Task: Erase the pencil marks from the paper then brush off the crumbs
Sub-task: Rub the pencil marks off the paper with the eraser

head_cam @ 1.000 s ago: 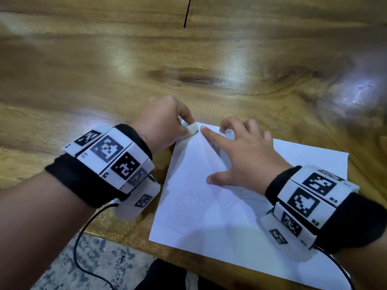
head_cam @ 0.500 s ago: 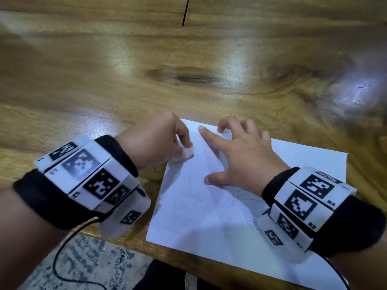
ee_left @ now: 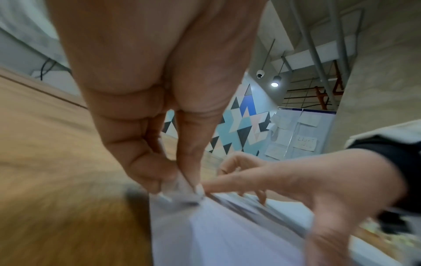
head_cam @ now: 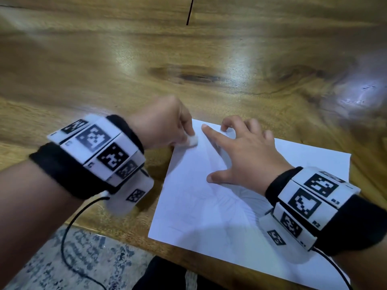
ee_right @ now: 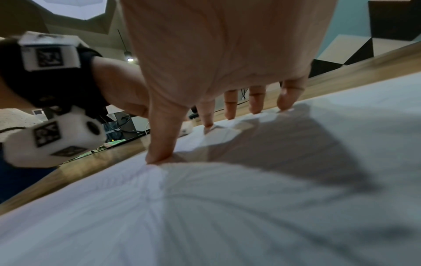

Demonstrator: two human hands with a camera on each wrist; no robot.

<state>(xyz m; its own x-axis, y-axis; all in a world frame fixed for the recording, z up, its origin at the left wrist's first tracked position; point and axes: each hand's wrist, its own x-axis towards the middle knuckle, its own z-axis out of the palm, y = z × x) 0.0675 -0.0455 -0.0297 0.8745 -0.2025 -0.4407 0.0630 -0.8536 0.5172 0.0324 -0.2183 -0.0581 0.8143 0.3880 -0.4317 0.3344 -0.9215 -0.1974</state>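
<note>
Paper (head_cam: 209,206) lies under your spread right hand (head_cam: 247,155) — your left hand (head_cam: 163,124) pinches what looks like an eraser (head_cam: 192,140), blurred at the wrist.

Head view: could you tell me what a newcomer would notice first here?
Two hands with marker-covered wristbands work over a white paper at the near edge of a glossy wooden table. The left hand pinches a small eraser at the paper's far left corner, while the right hand presses the sheet flat.

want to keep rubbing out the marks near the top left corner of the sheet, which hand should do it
Left. The left hand already pinches the eraser on the paper at that corner. The right hand is spread flat on the sheet, pinning it.
</note>
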